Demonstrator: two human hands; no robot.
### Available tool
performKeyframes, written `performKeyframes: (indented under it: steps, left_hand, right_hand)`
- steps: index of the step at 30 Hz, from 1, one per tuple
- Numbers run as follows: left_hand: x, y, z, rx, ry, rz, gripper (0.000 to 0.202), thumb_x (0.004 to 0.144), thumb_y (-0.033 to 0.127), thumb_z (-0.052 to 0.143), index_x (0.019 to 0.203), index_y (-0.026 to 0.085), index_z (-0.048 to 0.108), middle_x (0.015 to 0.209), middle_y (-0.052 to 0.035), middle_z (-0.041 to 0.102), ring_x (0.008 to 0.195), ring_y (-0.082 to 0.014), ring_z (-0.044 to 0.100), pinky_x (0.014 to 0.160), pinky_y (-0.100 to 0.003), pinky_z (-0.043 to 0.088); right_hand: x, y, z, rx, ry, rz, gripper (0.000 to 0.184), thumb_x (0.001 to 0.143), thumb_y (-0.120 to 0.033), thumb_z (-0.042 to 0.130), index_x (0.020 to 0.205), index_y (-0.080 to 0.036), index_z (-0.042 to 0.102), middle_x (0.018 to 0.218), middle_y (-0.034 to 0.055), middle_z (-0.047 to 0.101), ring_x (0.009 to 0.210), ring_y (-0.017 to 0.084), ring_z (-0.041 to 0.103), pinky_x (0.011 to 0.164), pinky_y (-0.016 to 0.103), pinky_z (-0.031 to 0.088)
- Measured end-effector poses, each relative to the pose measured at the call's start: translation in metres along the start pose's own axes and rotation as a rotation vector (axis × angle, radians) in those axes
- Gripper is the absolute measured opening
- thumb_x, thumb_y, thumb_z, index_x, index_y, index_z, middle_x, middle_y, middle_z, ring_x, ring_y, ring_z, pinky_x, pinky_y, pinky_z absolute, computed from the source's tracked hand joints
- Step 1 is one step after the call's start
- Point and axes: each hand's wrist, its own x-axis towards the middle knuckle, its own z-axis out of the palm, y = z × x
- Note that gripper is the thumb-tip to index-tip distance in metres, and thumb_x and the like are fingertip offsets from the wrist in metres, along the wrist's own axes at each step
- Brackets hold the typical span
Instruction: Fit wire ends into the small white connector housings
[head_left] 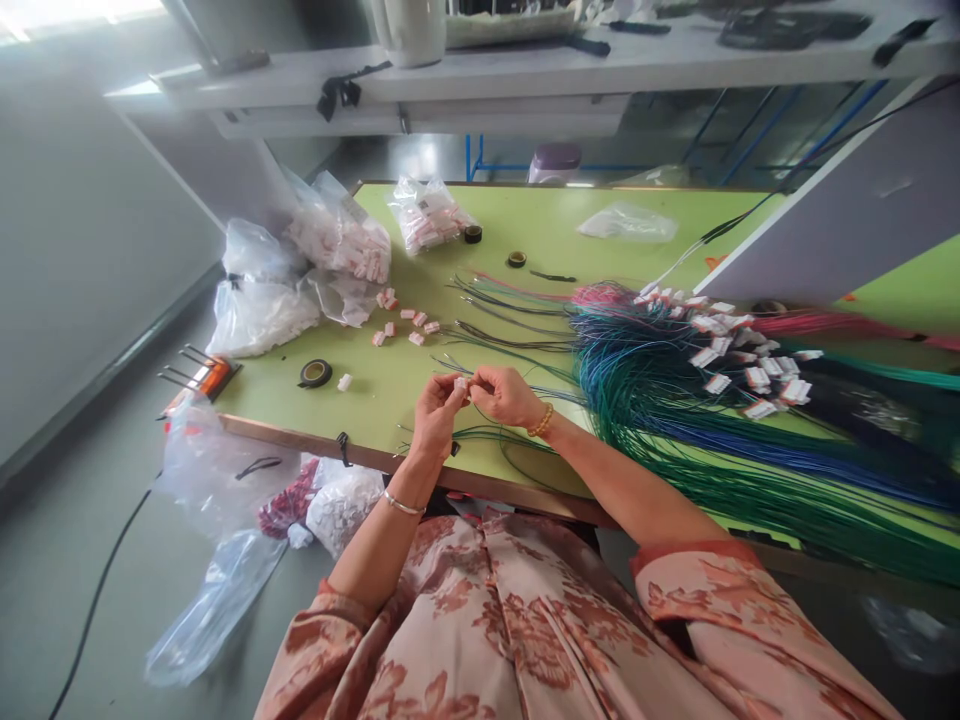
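My left hand (437, 412) and my right hand (504, 394) meet above the near edge of the green table (390, 400). Both pinch a small white connector (460, 384) between fingertips. Thin green and blue wires (517, 432) trail from it across the table toward the right. Several loose white-and-red connectors (405, 326) lie beyond my hands. A large bundle of green, blue and pink wires (675, 420) with white connectors on their ends spreads on the right.
Clear bags of connectors (337, 240) pile at the table's far left. Tape rolls (315, 373) lie on the table. A tool with an orange handle (204, 376) sits at the left corner. More bags (217, 470) hang below the edge. A grey shelf (480, 80) runs overhead.
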Motion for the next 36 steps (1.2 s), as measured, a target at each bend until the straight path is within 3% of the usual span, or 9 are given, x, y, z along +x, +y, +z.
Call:
performKeyframes:
  steps: [5, 13, 17, 20, 22, 25, 28, 32, 36]
  left_hand:
    - [0.003, 0.005, -0.003, -0.036, -0.018, -0.043, 0.030, 0.066, 0.028, 0.084, 0.087, 0.016, 0.065, 0.080, -0.0007, 0.068, 0.071, -0.0078, 0.059, 0.073, -0.023, 0.046]
    - [0.004, -0.003, -0.001, 0.011, 0.007, -0.053, 0.031, 0.062, 0.027, 0.085, 0.082, 0.015, 0.065, 0.076, -0.0012, 0.068, 0.071, -0.0095, 0.061, 0.071, -0.023, 0.047]
    - [0.015, 0.001, -0.003, -0.047, 0.014, -0.102, 0.027, 0.065, 0.022, 0.082, 0.085, 0.014, 0.066, 0.078, -0.0023, 0.067, 0.068, -0.0084, 0.059, 0.069, -0.023, 0.047]
    - [0.024, 0.005, -0.006, -0.075, 0.024, -0.116, 0.026, 0.066, 0.018, 0.081, 0.086, 0.014, 0.065, 0.079, -0.0023, 0.066, 0.066, -0.0074, 0.058, 0.068, -0.023, 0.046]
    - [0.027, 0.005, -0.007, -0.079, 0.022, -0.138, 0.027, 0.065, 0.018, 0.081, 0.086, 0.013, 0.065, 0.079, -0.0028, 0.066, 0.066, -0.0075, 0.058, 0.068, -0.024, 0.046]
    - [0.027, 0.004, -0.010, -0.079, 0.027, -0.164, 0.030, 0.062, 0.019, 0.082, 0.086, 0.012, 0.065, 0.079, -0.0030, 0.066, 0.067, -0.0076, 0.058, 0.068, -0.023, 0.046]
    - [0.026, 0.003, -0.012, -0.068, 0.023, -0.182, 0.030, 0.062, 0.019, 0.083, 0.086, 0.013, 0.065, 0.077, -0.0022, 0.066, 0.067, -0.0074, 0.057, 0.067, -0.022, 0.045]
    - [0.027, 0.003, -0.015, -0.068, 0.024, -0.198, 0.029, 0.063, 0.019, 0.082, 0.086, 0.013, 0.065, 0.078, -0.0022, 0.065, 0.067, -0.0074, 0.058, 0.067, -0.022, 0.045]
    - [0.028, 0.003, -0.016, -0.076, 0.024, -0.209, 0.031, 0.062, 0.019, 0.082, 0.087, 0.012, 0.064, 0.079, -0.0031, 0.065, 0.068, -0.0076, 0.058, 0.067, -0.022, 0.045]
  right_hand:
    - [0.000, -0.004, -0.004, -0.097, -0.040, -0.080, 0.018, 0.083, -0.031, 0.049, 0.070, -0.018, 0.054, 0.057, -0.0026, 0.050, 0.053, 0.010, 0.037, 0.055, 0.023, 0.027]
    - [-0.004, -0.005, 0.005, -0.364, -0.011, -0.074, 0.014, 0.081, -0.024, 0.050, 0.071, -0.017, 0.058, 0.065, 0.0042, 0.061, 0.057, 0.013, 0.043, 0.057, 0.026, 0.028]
    - [0.023, 0.007, -0.020, -0.226, -0.077, -0.058, 0.021, 0.083, -0.030, 0.050, 0.075, -0.017, 0.064, 0.065, 0.0022, 0.063, 0.057, 0.012, 0.048, 0.057, 0.024, 0.033]
    - [0.059, 0.027, -0.043, -0.264, 0.077, 0.040, 0.022, 0.084, -0.031, 0.051, 0.084, -0.016, 0.068, 0.074, 0.0030, 0.068, 0.063, 0.012, 0.054, 0.062, 0.023, 0.037]
    - [0.081, 0.042, -0.051, -0.401, 0.091, 0.147, 0.017, 0.080, -0.028, 0.056, 0.083, -0.017, 0.069, 0.079, 0.0033, 0.070, 0.068, 0.013, 0.057, 0.064, 0.024, 0.039]
    - [0.101, 0.060, -0.050, -0.611, 0.004, 0.282, 0.012, 0.076, -0.026, 0.062, 0.082, -0.020, 0.071, 0.089, 0.0050, 0.072, 0.077, 0.017, 0.060, 0.067, 0.025, 0.040]
    - [0.107, 0.069, -0.043, -0.711, -0.090, 0.335, 0.015, 0.080, -0.024, 0.058, 0.086, -0.019, 0.072, 0.099, 0.0092, 0.072, 0.084, 0.020, 0.063, 0.071, 0.028, 0.042]
    - [0.109, 0.074, -0.041, -0.798, -0.144, 0.314, 0.023, 0.085, -0.019, 0.052, 0.102, -0.014, 0.068, 0.110, 0.0167, 0.069, 0.091, 0.025, 0.065, 0.074, 0.030, 0.044]
    - [0.108, 0.076, -0.047, -0.836, -0.098, 0.239, 0.029, 0.088, -0.018, 0.048, 0.113, -0.013, 0.061, 0.108, 0.0189, 0.068, 0.091, 0.026, 0.065, 0.075, 0.031, 0.044]
